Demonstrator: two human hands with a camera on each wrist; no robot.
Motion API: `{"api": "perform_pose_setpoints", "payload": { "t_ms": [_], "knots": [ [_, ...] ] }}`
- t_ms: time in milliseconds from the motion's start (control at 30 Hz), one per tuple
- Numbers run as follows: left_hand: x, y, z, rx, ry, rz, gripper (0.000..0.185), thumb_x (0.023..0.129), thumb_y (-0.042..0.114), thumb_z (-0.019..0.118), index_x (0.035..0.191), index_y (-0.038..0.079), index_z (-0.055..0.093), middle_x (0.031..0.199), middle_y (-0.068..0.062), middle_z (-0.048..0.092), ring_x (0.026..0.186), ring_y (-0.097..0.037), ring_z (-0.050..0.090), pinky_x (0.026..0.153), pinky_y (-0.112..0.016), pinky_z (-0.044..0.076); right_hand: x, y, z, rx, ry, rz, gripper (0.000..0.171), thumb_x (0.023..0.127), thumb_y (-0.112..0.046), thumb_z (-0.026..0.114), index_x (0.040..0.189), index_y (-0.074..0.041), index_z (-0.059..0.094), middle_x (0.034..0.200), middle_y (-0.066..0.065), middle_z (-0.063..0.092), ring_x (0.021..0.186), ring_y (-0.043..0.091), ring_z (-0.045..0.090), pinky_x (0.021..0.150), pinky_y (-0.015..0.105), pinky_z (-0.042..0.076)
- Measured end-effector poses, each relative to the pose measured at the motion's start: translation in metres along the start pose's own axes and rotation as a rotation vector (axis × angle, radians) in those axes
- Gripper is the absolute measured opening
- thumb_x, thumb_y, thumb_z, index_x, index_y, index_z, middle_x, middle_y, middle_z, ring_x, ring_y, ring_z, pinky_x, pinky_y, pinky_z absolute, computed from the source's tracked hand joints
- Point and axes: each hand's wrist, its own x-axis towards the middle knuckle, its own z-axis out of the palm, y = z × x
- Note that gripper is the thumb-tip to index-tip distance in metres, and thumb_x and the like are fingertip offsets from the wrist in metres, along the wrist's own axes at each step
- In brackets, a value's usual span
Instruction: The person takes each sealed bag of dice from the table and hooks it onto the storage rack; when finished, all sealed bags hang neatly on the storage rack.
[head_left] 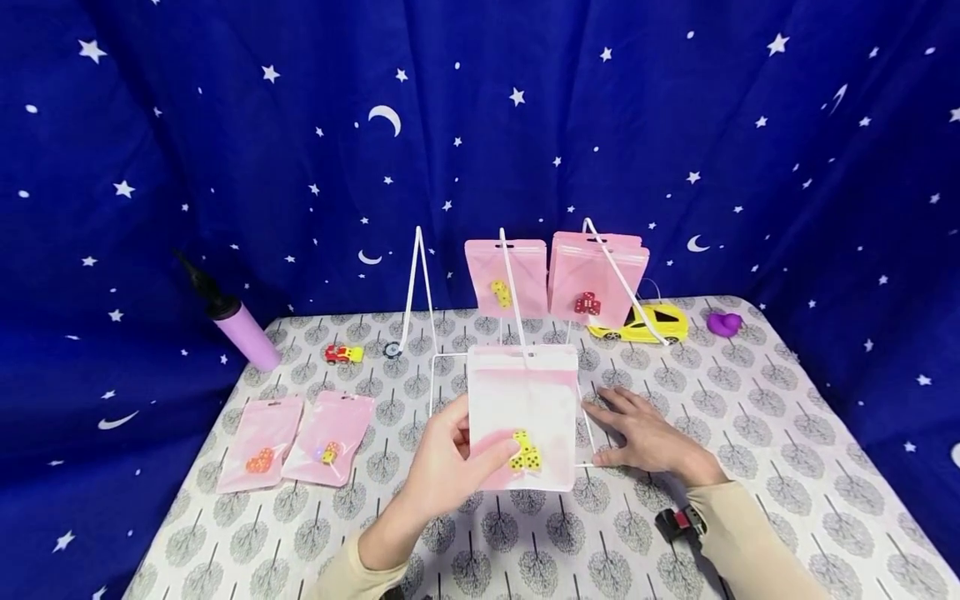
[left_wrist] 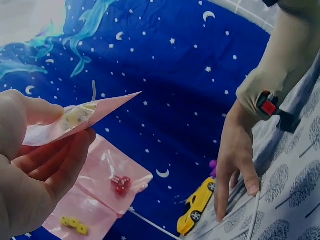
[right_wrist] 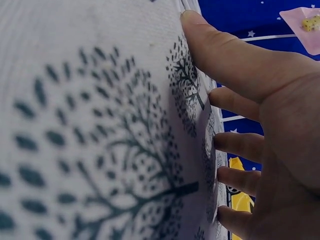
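My left hand pinches a pink zip bag holding yellow dice, its thumb on the front. The bag's top edge meets the front end of the middle prong on a white wire rack; I cannot tell whether the prong passes through the hole. On that prong, farther back, hangs a pink bag of yellow dice. Bags with red dice hang from the right prong. With fingers spread, my right hand rests on the table by the rack's base wire.
Two pink bags with orange and mixed dice lie on the left. Behind stand a purple pump, a small red toy car, a yellow car and a purple duck. The left prong bears no bag.
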Motion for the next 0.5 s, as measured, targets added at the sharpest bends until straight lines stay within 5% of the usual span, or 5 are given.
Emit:
{"api": "perform_pose_setpoints", "payload": {
  "t_ms": [500],
  "knots": [
    [0.027,-0.012,-0.008,0.064,0.044,-0.106,0.039,0.081,0.006,0.075,0.118,0.006,0.063,0.094,-0.016,0.072,0.07,-0.013,0.069,0.058,-0.034,0.061,0.001,0.002,0.0,0.008,-0.02,0.013,0.089,0.075,-0.058,0.073,0.146,-0.014,0.045,0.156,0.024,0.026,0.141,0.051,0.022,0.111,0.071,0.02]
  ]
}}
